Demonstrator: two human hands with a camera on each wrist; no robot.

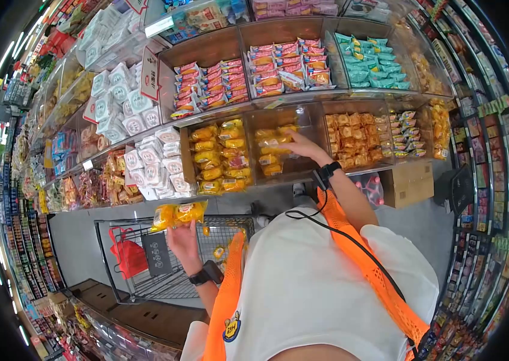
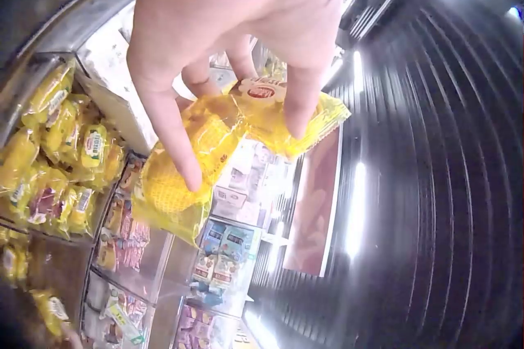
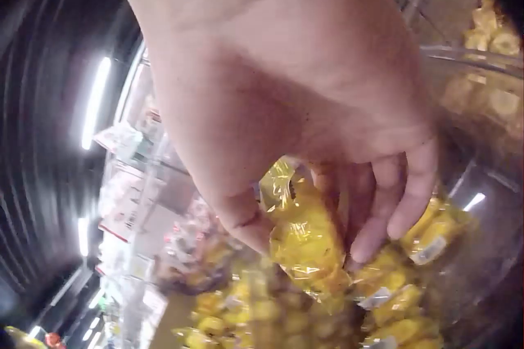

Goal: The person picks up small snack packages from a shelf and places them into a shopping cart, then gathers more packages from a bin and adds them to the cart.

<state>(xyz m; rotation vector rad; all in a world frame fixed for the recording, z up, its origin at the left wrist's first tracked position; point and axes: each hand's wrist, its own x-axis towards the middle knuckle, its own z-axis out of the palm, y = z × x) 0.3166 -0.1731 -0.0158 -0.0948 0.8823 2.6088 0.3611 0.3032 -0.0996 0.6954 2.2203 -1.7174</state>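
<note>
My left hand point(image 1: 183, 245) holds up yellow snack packets point(image 1: 177, 215) over the shopping cart. In the left wrist view the thumb and fingers pinch the crinkled clear-yellow wrapping point(image 2: 196, 157), with textured yellow pieces inside. Reaching into a shelf bin point(image 1: 307, 117), my right hand point(image 1: 304, 146) is among more yellow packets point(image 1: 271, 159). The right wrist view shows a yellow packet point(image 3: 307, 238) pinched between the thumb and fingers. Other yellow packets point(image 3: 393, 292) lie just below that hand.
A wire shopping cart point(image 1: 107, 259) with a red bag point(image 1: 127, 253) and several yellow packets stands at left. Fuller yellow packets fill the neighbouring bin point(image 1: 218, 156). Bins of pink point(image 1: 290, 66) and teal packets point(image 1: 372, 60) rise behind. A cardboard box point(image 1: 408, 183) stands at right.
</note>
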